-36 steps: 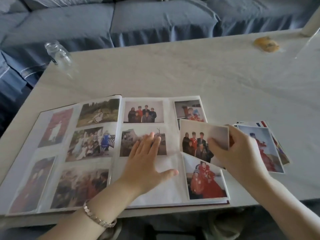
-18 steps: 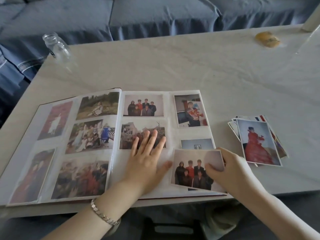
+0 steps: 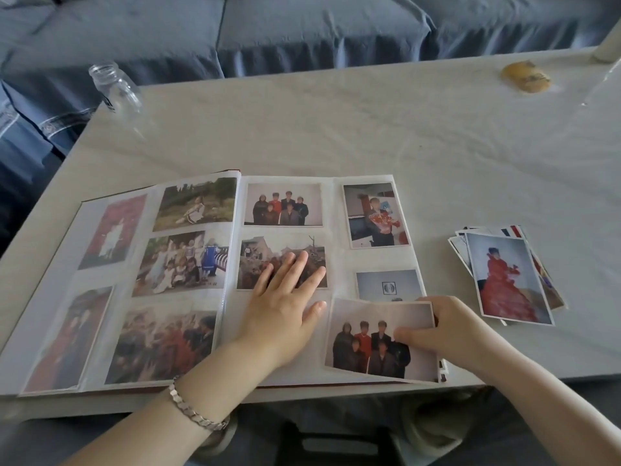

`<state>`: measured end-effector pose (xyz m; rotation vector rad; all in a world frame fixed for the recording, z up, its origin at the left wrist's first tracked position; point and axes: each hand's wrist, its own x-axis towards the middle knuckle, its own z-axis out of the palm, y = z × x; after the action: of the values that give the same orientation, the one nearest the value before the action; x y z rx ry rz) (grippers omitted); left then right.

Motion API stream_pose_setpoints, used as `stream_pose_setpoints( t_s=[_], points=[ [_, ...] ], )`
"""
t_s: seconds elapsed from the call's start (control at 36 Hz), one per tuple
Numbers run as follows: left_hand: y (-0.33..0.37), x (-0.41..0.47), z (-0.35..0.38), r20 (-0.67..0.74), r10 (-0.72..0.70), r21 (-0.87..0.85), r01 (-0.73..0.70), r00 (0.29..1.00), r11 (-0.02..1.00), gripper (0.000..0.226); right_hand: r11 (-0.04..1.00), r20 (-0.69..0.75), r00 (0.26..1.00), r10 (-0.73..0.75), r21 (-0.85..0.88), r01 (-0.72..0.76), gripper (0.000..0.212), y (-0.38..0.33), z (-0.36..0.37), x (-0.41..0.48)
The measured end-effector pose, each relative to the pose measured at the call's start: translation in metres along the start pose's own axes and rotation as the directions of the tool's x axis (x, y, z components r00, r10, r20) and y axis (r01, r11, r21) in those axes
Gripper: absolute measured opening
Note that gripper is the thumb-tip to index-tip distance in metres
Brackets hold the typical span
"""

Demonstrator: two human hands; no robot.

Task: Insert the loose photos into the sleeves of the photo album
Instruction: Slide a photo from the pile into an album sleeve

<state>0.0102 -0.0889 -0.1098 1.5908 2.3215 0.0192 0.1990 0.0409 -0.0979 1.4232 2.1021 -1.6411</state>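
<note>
Right grip (image 3: 447,331) pinches the photo (image 3: 376,341) by its edge to aim at the empty sleeve, while the left hand (image 3: 285,297) lies open, flattening the album (image 3: 188,297) page.

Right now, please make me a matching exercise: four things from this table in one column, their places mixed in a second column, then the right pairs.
Things:
1. clear glass jar
2. loose group photo
3. stack of loose photos
4. yellowish round object

Places:
A. far right of the table
B. pinched in the right hand, over the album's near right corner
C. far left table corner
D. on the table, right of the album

Pairs: 1-C, 2-B, 3-D, 4-A
</note>
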Motion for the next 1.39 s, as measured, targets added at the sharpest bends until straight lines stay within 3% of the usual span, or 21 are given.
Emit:
stream_pose_setpoints(
  t_s=[0.14,0.25,0.36,0.44,0.61,0.75,1.08,1.39],
  points=[
    [-0.013,0.005,-0.016,-0.083,0.040,-0.004,-0.041,0.996,0.999,0.044,0.999,0.062,0.998,-0.010,0.038,0.008,0.014,-0.011,0.002,0.005],
    [-0.037,0.008,-0.032,-0.160,0.002,0.058,0.008,0.987,0.998,0.040,0.998,0.041,0.997,-0.068,-0.006,0.068,0.017,-0.021,0.019,0.011],
    [-0.062,0.010,-0.040,-0.144,-0.063,0.093,0.076,0.988,0.993,0.040,0.995,0.031,0.994,-0.102,-0.008,0.103,0.029,-0.028,0.040,0.015],
    [-0.073,0.012,-0.037,-0.148,-0.023,0.035,0.028,0.989,0.999,0.041,0.993,0.048,0.992,-0.114,0.002,0.114,0.025,-0.033,0.048,0.015],
    [-0.081,0.012,-0.021,-0.253,0.033,-0.019,-0.039,0.967,0.999,0.038,0.997,-0.027,0.997,-0.071,0.017,0.072,0.006,-0.034,0.028,0.014],
    [-0.082,0.011,-0.016,-0.285,0.015,-0.044,-0.029,0.958,0.999,0.049,0.996,0.014,0.997,-0.073,0.049,0.072,0.012,-0.035,0.015,0.013],
    [-0.082,0.012,-0.012,-0.323,0.027,-0.030,-0.039,0.946,0.999,0.047,0.995,-0.028,0.998,-0.065,0.070,0.066,0.016,-0.045,0.032,0.013],
    [-0.084,0.013,-0.007,-0.372,0.046,0.001,-0.049,0.927,0.999,0.041,0.994,0.078,0.997,0.008,0.111,-0.017,0.007,-0.056,0.044,0.017]
  ],
)
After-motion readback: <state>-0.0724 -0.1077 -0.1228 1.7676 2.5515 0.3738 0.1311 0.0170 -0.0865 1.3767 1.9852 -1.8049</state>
